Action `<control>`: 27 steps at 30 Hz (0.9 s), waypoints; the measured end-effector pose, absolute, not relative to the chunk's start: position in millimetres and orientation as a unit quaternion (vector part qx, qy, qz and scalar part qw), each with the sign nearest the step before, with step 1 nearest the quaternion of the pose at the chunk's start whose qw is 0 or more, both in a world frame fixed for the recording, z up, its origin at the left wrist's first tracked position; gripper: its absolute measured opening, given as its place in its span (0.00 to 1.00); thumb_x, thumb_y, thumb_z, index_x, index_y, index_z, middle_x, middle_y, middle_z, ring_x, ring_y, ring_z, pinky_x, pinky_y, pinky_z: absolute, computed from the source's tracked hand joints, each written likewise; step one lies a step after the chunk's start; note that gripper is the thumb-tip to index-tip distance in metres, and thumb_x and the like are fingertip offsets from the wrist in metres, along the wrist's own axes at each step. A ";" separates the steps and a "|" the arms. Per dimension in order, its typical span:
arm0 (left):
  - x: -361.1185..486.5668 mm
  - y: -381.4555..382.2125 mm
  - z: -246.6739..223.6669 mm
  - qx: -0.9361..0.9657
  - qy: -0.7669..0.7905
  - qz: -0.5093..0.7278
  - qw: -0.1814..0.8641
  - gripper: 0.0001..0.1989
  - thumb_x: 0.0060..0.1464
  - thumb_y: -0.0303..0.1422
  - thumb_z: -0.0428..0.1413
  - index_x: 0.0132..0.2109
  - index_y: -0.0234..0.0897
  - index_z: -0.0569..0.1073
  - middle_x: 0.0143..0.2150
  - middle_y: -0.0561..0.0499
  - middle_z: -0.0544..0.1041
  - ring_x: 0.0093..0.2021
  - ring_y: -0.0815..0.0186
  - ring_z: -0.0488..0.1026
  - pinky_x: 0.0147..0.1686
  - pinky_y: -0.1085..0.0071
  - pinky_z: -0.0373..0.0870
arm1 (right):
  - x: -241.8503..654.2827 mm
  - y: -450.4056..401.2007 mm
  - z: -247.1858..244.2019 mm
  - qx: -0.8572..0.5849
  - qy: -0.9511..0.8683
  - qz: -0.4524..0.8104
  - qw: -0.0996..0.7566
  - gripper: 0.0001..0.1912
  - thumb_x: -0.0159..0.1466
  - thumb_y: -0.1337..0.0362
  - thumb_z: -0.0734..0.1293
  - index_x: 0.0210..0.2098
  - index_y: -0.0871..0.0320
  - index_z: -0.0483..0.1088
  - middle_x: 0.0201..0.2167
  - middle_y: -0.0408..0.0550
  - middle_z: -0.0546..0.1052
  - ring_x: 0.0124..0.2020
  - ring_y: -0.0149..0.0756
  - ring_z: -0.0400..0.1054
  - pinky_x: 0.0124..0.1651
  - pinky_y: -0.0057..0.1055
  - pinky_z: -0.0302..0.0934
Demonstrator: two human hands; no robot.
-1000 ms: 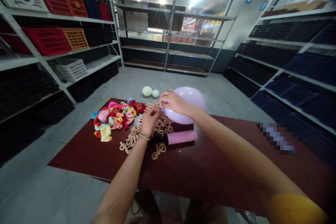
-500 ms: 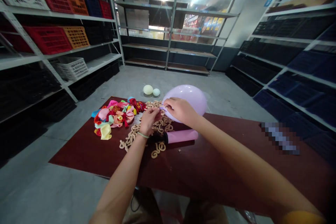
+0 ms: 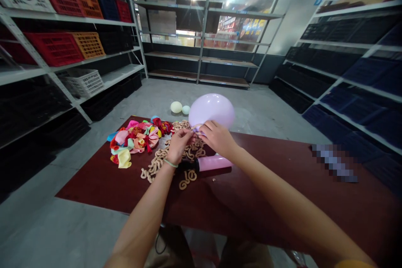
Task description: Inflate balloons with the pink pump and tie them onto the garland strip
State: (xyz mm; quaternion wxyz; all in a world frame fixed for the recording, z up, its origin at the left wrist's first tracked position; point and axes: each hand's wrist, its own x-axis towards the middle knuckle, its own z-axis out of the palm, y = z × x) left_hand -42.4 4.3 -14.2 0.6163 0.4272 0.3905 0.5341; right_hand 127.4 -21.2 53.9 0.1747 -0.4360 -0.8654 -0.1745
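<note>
A large inflated lilac balloon point(image 3: 212, 110) stands beyond my hands, over the far edge of the table. My left hand point(image 3: 179, 143) pinches the balloon's neck, with a green band round the wrist. Against it, my right hand point(image 3: 218, 137) has its fingers closed on the same neck. Below them lies a pink pump point(image 3: 213, 163) with a black end, partly behind my left wrist. Curly beige balloons point(image 3: 157, 163) are heaped around it. To the left is a pile of deflated coloured balloons point(image 3: 136, 139).
The dark red table point(image 3: 260, 192) carries a blurred, pixelated item point(image 3: 334, 162) at the right. Two small pale balloons point(image 3: 176, 107) lie on the floor beyond. Shelves with crates point(image 3: 56, 48) stand at the left; more racks stand behind and at the right.
The lilac balloon has shifted left and now stands more upright behind my hands. My right hand has turned, its fingers nearer my left fingertips.
</note>
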 end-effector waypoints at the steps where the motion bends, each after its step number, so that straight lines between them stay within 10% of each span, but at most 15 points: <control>1: -42.3 4.2 -14.2 0.430 0.391 0.536 0.612 0.17 0.45 0.42 0.65 0.35 0.33 0.74 0.32 0.50 0.78 0.28 0.69 0.74 0.32 0.71 0.73 | 126.8 -20.5 53.2 -0.437 -0.863 -0.181 0.177 0.13 0.70 0.63 0.58 0.44 0.60 0.72 0.39 0.53 0.73 0.40 0.41 0.63 0.42 0.36 0.56; 17: -54.4 12.3 -13.3 0.496 0.430 0.556 0.510 0.13 0.51 0.41 0.60 0.35 0.35 0.71 0.24 0.54 0.73 0.22 0.71 0.69 0.24 0.75 0.68 | 133.9 -33.9 55.1 -0.313 -0.932 -0.158 0.096 0.16 0.70 0.67 0.54 0.46 0.56 0.72 0.42 0.53 0.75 0.44 0.44 0.63 0.46 0.41 0.58; 27: -45.3 -6.6 -1.9 0.534 0.362 0.535 0.545 0.12 0.53 0.35 0.55 0.44 0.39 0.73 0.18 0.58 0.67 0.16 0.73 0.58 0.17 0.77 0.52 | 144.7 -30.4 66.3 -0.396 -0.884 -0.068 0.239 0.14 0.70 0.67 0.52 0.39 0.59 0.68 0.39 0.54 0.70 0.43 0.41 0.61 0.47 0.39 0.59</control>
